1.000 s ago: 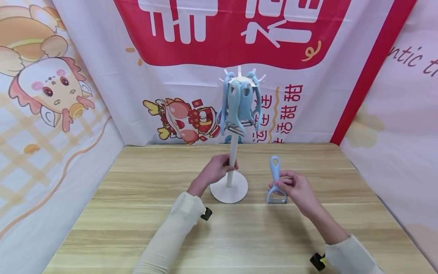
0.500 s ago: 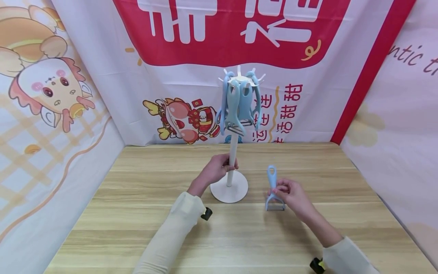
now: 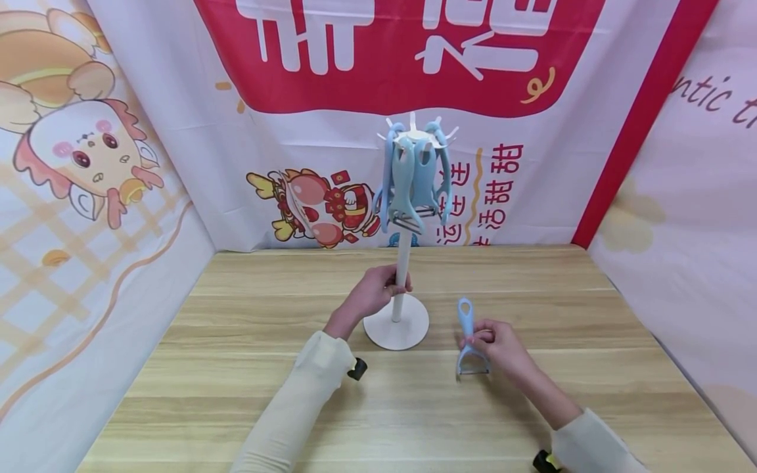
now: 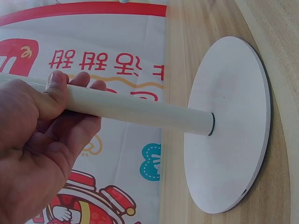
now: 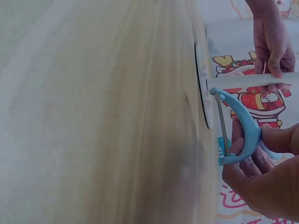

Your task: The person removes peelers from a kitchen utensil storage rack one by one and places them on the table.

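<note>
My left hand grips the white pole of an upright stand, a little above its round white base. Several light blue peelers hang by their handle holes from the prongs at the stand's top. To the right of the base, my right hand pinches another light blue Y-shaped peeler between thumb and fingers. Its handle points up and its metal blade faces down, above the table. The right wrist view shows the peeler's curved head close up, with the left hand on the pole behind.
The stand rests on a wood-grain table. A white and red printed cloth hangs behind the table, and printed cloths also line the left and right sides.
My right hand has lowered the peeler and brought it nearer to me and slightly left. The left hand stays on the pole, and the stand has not moved.
</note>
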Available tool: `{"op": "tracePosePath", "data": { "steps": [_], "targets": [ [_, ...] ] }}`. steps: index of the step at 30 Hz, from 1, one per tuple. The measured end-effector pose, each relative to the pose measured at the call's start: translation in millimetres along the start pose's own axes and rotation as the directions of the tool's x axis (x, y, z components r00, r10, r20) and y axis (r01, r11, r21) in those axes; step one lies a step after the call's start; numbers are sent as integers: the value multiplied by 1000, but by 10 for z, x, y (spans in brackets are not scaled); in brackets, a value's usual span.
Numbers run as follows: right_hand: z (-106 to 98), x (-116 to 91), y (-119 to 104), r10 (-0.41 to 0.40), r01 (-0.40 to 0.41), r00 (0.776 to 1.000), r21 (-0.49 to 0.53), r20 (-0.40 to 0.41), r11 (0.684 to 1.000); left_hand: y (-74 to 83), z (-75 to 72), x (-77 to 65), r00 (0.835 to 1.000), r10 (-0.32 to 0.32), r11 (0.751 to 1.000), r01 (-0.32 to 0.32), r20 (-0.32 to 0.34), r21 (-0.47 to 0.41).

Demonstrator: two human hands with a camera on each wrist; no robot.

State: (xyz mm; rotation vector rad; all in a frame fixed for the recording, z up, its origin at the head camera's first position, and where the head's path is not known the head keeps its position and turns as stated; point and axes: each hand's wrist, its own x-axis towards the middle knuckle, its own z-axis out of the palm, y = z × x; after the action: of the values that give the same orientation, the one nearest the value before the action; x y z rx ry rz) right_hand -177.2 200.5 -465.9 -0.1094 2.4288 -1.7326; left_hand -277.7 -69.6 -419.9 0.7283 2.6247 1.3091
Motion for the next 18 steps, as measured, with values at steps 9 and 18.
{"op": "tracePosePath", "data": {
  "steps": [9, 18],
  "targets": [
    [31, 9, 82, 1, -1, 1000, -4, -10, 1000, 13, 2, -4, 1000, -5, 1000, 5, -1, -2],
    [51, 44, 139, 52, -53, 998, -23, -27, 998, 5, 0, -6, 1000, 8, 1000, -8, -8, 4]
  ]
}}
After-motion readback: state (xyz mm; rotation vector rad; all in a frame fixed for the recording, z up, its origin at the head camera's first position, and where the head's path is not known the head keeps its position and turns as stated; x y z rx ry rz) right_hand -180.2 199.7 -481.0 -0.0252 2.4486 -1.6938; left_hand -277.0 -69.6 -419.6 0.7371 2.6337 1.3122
